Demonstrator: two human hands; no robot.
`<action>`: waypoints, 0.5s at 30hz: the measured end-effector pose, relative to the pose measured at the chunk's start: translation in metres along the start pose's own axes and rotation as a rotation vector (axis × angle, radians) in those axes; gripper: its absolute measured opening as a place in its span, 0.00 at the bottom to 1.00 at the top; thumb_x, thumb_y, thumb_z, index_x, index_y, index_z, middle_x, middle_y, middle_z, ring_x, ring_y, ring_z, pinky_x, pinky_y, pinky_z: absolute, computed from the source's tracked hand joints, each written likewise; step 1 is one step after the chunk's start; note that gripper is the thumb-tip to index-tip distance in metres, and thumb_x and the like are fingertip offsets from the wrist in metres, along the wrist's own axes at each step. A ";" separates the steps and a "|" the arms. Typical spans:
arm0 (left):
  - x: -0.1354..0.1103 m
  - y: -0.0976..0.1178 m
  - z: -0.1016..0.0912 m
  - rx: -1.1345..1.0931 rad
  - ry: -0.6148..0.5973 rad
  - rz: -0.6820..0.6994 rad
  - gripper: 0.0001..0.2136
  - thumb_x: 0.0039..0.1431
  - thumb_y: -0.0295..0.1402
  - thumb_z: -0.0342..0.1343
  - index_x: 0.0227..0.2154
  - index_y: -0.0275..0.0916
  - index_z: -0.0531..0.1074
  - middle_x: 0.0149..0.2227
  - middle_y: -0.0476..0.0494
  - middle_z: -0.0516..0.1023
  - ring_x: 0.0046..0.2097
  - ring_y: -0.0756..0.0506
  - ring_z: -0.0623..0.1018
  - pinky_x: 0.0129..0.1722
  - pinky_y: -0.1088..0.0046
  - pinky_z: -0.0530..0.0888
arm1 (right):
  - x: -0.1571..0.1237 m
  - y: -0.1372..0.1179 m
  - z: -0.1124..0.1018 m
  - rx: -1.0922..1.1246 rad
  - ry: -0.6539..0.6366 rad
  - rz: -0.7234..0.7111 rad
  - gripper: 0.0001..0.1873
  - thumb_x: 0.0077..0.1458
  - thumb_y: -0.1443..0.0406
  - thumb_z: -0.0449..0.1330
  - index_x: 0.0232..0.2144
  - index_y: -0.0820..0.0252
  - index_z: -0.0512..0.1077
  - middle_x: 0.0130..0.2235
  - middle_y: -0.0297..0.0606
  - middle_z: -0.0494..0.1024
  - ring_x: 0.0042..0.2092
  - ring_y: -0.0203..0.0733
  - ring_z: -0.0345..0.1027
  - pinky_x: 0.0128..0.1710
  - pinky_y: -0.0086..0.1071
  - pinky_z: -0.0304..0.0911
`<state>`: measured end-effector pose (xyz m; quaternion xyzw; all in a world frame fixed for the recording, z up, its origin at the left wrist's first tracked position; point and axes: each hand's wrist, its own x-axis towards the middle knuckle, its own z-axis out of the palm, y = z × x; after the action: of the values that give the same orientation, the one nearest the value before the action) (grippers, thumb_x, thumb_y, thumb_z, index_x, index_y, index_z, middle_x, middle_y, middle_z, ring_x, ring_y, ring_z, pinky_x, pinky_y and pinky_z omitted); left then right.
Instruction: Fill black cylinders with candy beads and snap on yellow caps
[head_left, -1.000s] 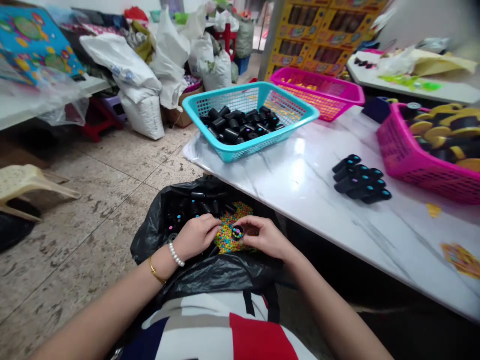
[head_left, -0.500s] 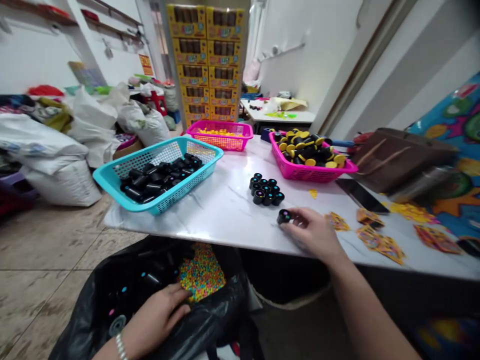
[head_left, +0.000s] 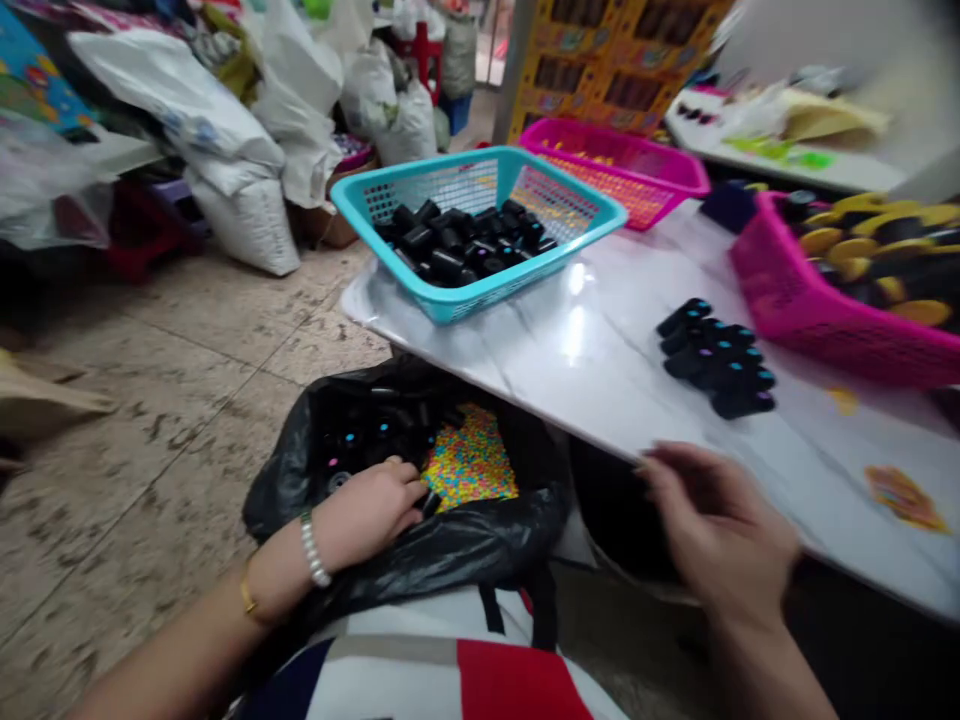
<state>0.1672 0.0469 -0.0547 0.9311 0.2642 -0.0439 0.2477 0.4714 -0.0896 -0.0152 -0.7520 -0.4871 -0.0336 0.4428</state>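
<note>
My left hand (head_left: 379,508) reaches into a black plastic bag (head_left: 480,540). Its fingers are closed at one end of a small black cylinder (head_left: 430,503), beside a heap of small multicoloured pellets (head_left: 472,458). More black cylinders (head_left: 375,430), some with blue or pink dots, lie in the bag. At the table's front edge, my right hand (head_left: 724,525) is blurred, with thumb and fingers apart and nothing between them. Beyond it, a tight group of black cylinders (head_left: 716,355) stands on the white table (head_left: 555,350), several with blue or purple dots on top.
A turquoise basket (head_left: 450,300) of black cylinders sits at the table's left end. Behind it is a pink basket (head_left: 660,180) with yellow pieces. Another pink basket (head_left: 840,330) holds yellow-capped black cylinders. An orange packet (head_left: 904,495) lies right. White sacks (head_left: 240,200) stand on the floor.
The view has swung left and down. My right hand has let go of a black cylinder beside the group and drawn back to the table edge. My left hand has closed on a cylinder.
</note>
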 end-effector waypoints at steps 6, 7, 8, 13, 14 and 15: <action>0.005 -0.008 -0.003 -0.557 0.188 -0.207 0.16 0.65 0.41 0.45 0.37 0.38 0.75 0.28 0.46 0.76 0.30 0.49 0.75 0.32 0.75 0.71 | 0.018 -0.044 0.118 -0.028 -0.783 -0.401 0.15 0.57 0.67 0.56 0.47 0.59 0.70 0.48 0.43 0.74 0.49 0.44 0.68 0.51 0.36 0.62; 0.005 -0.010 -0.006 -0.683 0.185 -0.243 0.17 0.65 0.42 0.44 0.37 0.37 0.74 0.25 0.49 0.74 0.26 0.51 0.73 0.27 0.77 0.69 | 0.025 -0.045 0.139 -0.121 -0.846 -0.406 0.19 0.56 0.68 0.57 0.51 0.61 0.67 0.51 0.45 0.72 0.52 0.46 0.66 0.53 0.38 0.60; 0.004 -0.013 -0.008 -0.796 0.177 -0.271 0.17 0.64 0.43 0.45 0.38 0.37 0.74 0.22 0.50 0.71 0.24 0.52 0.71 0.23 0.78 0.67 | 0.030 -0.046 0.157 -0.231 -0.895 -0.409 0.21 0.55 0.68 0.57 0.52 0.63 0.66 0.53 0.47 0.70 0.53 0.48 0.64 0.54 0.39 0.59; 0.000 -0.020 -0.006 -0.885 0.224 -0.220 0.14 0.56 0.34 0.56 0.45 0.37 0.69 0.32 0.48 0.74 0.29 0.52 0.72 0.27 0.78 0.70 | 0.028 -0.043 0.192 -0.389 -1.039 -0.436 0.12 0.56 0.72 0.52 0.41 0.63 0.71 0.44 0.48 0.73 0.43 0.48 0.68 0.43 0.37 0.62; -0.001 -0.021 -0.003 -0.796 0.238 -0.205 0.14 0.56 0.33 0.56 0.46 0.38 0.69 0.36 0.47 0.74 0.31 0.51 0.73 0.30 0.76 0.71 | 0.026 -0.041 0.189 -0.392 -1.054 -0.443 0.13 0.56 0.73 0.51 0.41 0.63 0.71 0.43 0.47 0.73 0.43 0.48 0.68 0.43 0.37 0.62; -0.003 -0.021 0.002 -0.687 0.246 -0.187 0.14 0.56 0.31 0.56 0.46 0.39 0.69 0.39 0.45 0.74 0.34 0.50 0.74 0.33 0.75 0.72 | 0.024 -0.038 0.185 -0.392 -1.068 -0.454 0.13 0.56 0.73 0.51 0.42 0.63 0.71 0.42 0.47 0.73 0.44 0.48 0.67 0.43 0.37 0.62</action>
<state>0.1539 0.0606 -0.0649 0.7638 0.3752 0.1373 0.5069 0.3845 0.0617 -0.0910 -0.6099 -0.7746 0.1653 -0.0274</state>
